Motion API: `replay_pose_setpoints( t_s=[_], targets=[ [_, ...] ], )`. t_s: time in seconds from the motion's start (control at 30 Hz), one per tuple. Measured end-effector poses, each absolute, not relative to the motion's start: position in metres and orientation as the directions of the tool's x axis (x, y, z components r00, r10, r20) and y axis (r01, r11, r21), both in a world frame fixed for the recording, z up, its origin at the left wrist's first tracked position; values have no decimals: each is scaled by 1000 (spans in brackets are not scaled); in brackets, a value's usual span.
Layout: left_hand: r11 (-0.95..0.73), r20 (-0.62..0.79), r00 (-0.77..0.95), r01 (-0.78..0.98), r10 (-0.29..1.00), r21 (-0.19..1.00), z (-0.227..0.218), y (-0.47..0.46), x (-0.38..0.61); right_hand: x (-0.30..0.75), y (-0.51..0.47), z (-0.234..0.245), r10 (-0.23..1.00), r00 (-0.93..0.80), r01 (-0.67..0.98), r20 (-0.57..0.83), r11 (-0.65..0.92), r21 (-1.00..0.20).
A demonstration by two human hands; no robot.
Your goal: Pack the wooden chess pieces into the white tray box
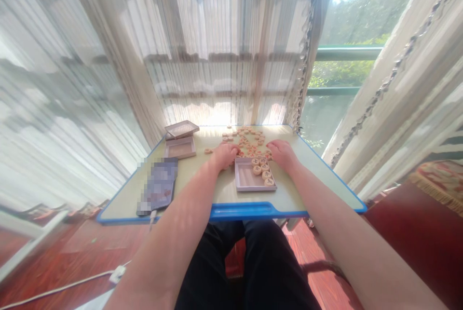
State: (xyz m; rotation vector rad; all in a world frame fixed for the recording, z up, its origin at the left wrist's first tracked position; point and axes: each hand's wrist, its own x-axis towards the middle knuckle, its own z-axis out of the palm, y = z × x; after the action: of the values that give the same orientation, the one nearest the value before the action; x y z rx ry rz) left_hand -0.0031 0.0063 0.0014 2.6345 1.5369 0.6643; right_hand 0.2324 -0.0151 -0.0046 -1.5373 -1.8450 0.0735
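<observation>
The left hand (224,155) and right hand (282,152) lie on the near edge of the scattered round wooden chess discs (249,137). The fingers are curled, and whether they hold a disc cannot be told. The shallow grey box (246,180) sits between the wrists on the worktop (202,189), equally near both.

Pale wooden game discs (261,169), matt tray (249,181), smooth tabletop (202,189) with glossy blue plastic rim, sheer cloth curtains (202,49)

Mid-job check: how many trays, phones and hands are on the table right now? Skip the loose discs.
Trays: 3 (near tray, left tray, rear tray)
Phone: 1
Hands: 2 (left hand, right hand)
Total: 6
</observation>
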Motion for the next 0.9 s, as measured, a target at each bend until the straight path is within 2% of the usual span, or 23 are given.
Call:
replay_pose_setpoints(
  t_s=[0.13,0.47,0.9],
  targets=[
    [-495,301,416,826,858,269,3,5,-3,234,-13,-6,877,-21,836,481,279,-472],
    [-496,361,416,853,835,165,0,3,-3,234,-12,-7,877,-16,834,480,277,-478],
    [-417,250,348,849,903,324,10,-2,1,233,-14,-5,881,-19,848,472,264,-459]
  ],
)
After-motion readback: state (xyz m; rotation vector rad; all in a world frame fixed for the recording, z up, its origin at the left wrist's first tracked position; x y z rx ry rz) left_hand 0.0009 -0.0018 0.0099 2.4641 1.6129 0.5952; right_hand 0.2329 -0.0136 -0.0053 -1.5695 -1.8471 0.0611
